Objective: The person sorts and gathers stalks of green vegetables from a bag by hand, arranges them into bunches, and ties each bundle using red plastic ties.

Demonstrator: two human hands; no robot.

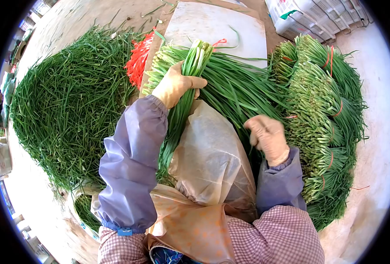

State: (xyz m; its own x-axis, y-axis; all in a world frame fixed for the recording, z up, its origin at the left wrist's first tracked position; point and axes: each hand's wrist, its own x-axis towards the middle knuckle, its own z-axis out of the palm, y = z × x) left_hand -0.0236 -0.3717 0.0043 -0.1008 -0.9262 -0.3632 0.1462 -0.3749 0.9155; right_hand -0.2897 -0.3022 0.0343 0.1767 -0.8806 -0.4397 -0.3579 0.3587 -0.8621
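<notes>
My left hand (176, 86), in a pale glove, is wrapped around a bunch of green chives (195, 61). The whitish cut ends point up and away, and the leaves hang down below my fist. Over the leaves of a loose pile of chives (243, 88), to the right of the bunch, is my right hand (269, 138). Its fingers are curled in and slightly blurred; whether anything is between them is hidden. The pile lies on a board (212, 24), cut ends to the left. A translucent plastic sheet (212, 154) covers my lap.
Several tied chive bundles (316, 105) with red bands are stacked on the right. A big heap of loose green leaves (71, 105) spreads on the left. Red ties (140, 59) lie beside the board. White plastic crates (316, 17) stand at the back right.
</notes>
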